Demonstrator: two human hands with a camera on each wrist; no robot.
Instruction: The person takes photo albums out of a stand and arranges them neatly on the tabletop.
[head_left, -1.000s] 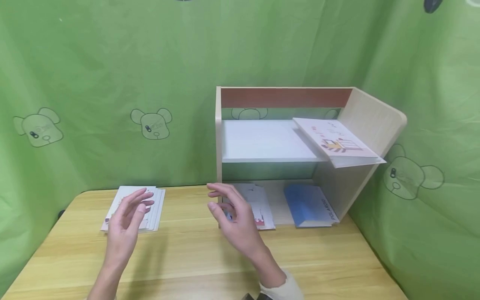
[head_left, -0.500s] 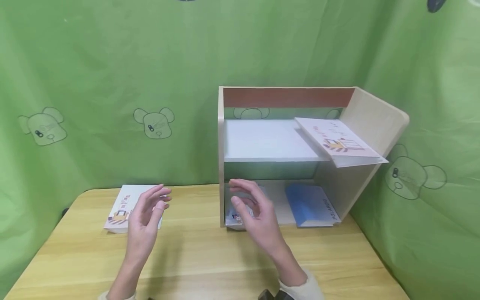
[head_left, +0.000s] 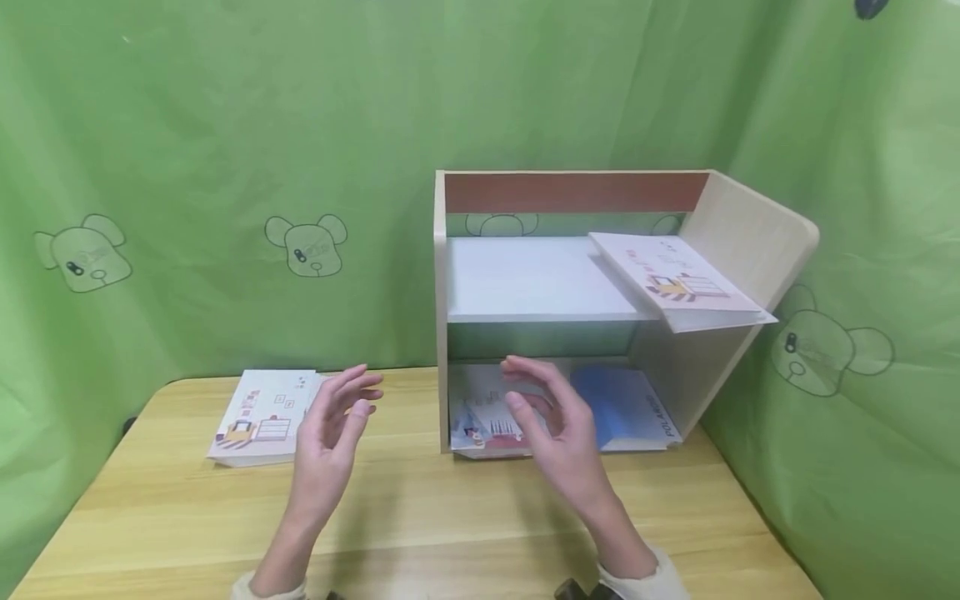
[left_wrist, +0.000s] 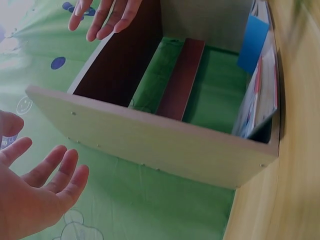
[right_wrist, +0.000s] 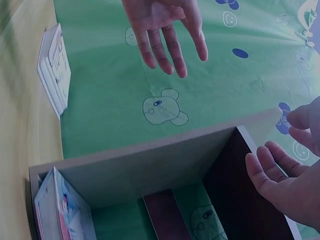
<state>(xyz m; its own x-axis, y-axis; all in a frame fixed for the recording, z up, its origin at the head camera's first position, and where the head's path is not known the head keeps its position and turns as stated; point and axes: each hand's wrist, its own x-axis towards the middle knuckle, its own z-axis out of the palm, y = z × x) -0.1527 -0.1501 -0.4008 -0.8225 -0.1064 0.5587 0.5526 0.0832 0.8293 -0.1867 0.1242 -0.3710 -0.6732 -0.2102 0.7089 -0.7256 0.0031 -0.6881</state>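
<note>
Book stack (head_left: 258, 412) lying on the desk (head_left: 450, 517), near the left hand (head_left: 327, 450), relaxed and holding nothing, with the right hand (head_left: 567, 442), likewise unoccupied, before books (head_left: 487, 404) on a shelf unit's (head_left: 750, 229) lower level.

Table top: in front of me I have a light wood-grain table (head_left: 442, 517), its far left corner rounded.
Far left of it: a white book stack (head_left: 258, 421) lies flat near the far edge, a yellow vehicle printed on its top cover.
Far right of it: I see a two-level shelf unit (head_left: 742, 237) standing directly on the wood, with pale side panels.
Upper level: a white shelf board (head_left: 532, 279) bears, at its right, a pale pink book (head_left: 671, 275) that juts out over the near edge.
Lower level: on my left lie white illustrated books (head_left: 480, 404); on the right lies a blue-and-white book (head_left: 622, 404), lettered POLAROID.
</note>
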